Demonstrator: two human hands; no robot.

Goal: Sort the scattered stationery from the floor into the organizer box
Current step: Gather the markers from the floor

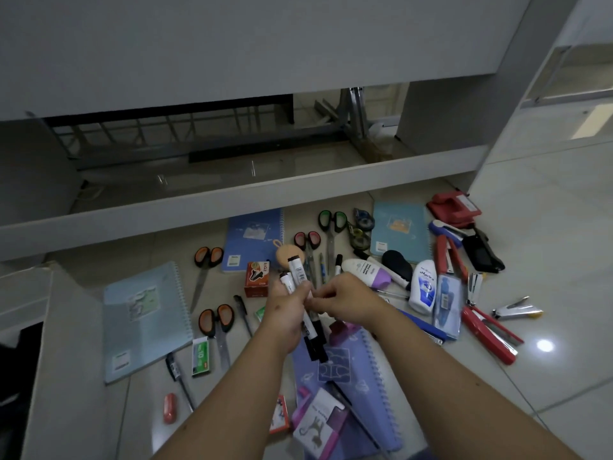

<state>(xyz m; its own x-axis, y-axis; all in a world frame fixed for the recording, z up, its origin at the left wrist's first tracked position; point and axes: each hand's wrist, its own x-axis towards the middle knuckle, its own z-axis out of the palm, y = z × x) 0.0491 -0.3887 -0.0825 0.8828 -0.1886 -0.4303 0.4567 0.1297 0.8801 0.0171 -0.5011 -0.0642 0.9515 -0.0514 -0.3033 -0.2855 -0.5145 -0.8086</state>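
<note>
My left hand (286, 313) grips a bundle of white-and-black markers (296, 272), held upright above the floor. My right hand (345, 302) meets it from the right, its fingertips pinched at the bundle's middle. Stationery lies scattered on the tiled floor below: orange-handled scissors (217, 322), green-handled scissors (331, 222), another marker (338, 264), red staplers (487, 330), a pen (243, 313) and a staple box (200, 356). An open grey drawer-like box (232, 194) spans the view above the pile; I cannot tell if it is the organizer.
Spiral notebooks lie around: pale blue (146, 320), blue (253, 239), teal (401, 230), purple (351, 373). A red hole punch (454, 207), lotion bottle (423, 287), tape rolls (363, 224) and red eraser (170, 408) are also down there. A grey cabinet side (66, 360) stands left.
</note>
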